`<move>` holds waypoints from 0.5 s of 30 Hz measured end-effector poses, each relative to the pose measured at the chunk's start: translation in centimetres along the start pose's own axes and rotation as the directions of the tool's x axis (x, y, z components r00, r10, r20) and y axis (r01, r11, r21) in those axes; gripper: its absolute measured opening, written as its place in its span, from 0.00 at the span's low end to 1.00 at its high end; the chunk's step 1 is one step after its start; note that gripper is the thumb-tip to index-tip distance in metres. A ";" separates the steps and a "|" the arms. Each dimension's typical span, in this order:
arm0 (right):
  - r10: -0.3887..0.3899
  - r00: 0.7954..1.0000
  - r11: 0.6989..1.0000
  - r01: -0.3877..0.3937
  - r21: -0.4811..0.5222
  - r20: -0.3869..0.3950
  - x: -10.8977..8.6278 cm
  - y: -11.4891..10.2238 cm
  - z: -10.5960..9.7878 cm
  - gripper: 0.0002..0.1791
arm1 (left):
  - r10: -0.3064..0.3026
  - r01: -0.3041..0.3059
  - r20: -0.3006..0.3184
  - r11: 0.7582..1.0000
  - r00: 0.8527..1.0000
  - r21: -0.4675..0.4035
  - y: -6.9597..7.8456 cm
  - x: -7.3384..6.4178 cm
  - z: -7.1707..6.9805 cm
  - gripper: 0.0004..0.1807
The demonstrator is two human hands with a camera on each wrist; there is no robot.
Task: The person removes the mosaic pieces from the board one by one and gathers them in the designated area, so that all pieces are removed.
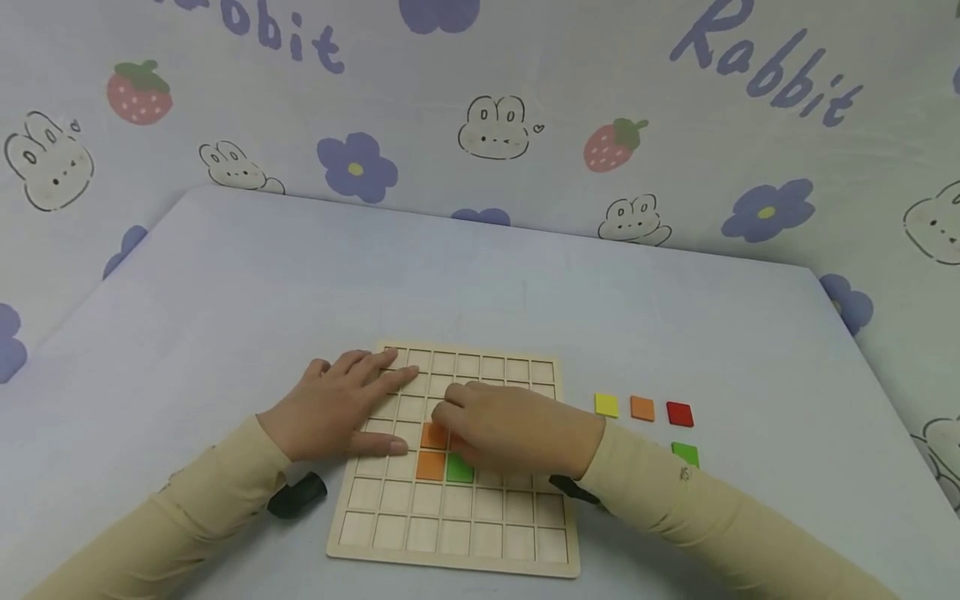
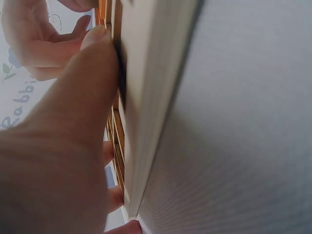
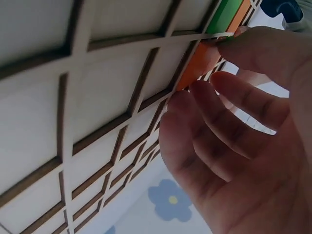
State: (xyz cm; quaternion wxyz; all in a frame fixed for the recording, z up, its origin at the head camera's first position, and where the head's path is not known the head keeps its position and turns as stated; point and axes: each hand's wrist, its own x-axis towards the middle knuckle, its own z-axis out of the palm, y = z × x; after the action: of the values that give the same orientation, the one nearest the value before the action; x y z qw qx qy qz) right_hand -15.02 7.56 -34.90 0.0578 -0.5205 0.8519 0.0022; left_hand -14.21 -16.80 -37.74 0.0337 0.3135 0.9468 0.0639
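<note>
A pale wooden grid board [image 1: 453, 560] lies on the table. My left hand [image 1: 330, 412] rests on its left side with fingers spread; its thumb lies along the grid in the left wrist view. Over the middle of the board, my right hand [image 1: 510, 425] has its fingers curled down. In the right wrist view its thumb and fingertips are at opposite edges of an orange tile [image 3: 197, 63] lying at a cell. Two more orange tiles, an upper one [image 1: 432, 435] and a lower one [image 1: 430, 466], sit left of it, with a green tile [image 1: 460, 468] below.
Right of the board lie a yellow tile [image 1: 606, 406], a loose orange tile [image 1: 642, 408], a red tile [image 1: 679, 414] and a loose green tile [image 1: 686, 454] partly behind the right sleeve [image 1: 675, 492]. A patterned cloth [image 1: 420, 100] hangs behind the table.
</note>
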 end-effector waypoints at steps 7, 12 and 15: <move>-0.027 0.999 0.998 0.026 0.065 0.017 -0.5 0.4 -0.1 0.08 | 0.000 0.000 0.002 1.000 1.000 -0.010 0.1 0.0 -0.1 0.46; -0.108 0.993 0.991 0.111 0.075 -0.041 -0.9 0.8 0.1 0.06 | 0.003 -0.003 0.001 1.000 1.000 -0.015 0.2 0.0 -0.1 0.46; -0.117 0.991 0.987 0.123 0.100 -0.063 -1.2 0.9 0.0 0.06 | 0.005 -0.005 0.002 1.000 1.000 -0.022 0.2 0.0 -0.2 0.46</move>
State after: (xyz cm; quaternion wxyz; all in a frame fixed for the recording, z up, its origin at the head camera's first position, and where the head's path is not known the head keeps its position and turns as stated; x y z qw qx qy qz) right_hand -15.32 9.04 -34.88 0.0605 -0.5670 0.8193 -0.0600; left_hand -14.07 -16.68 -37.49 0.0380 0.3154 0.9453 0.0740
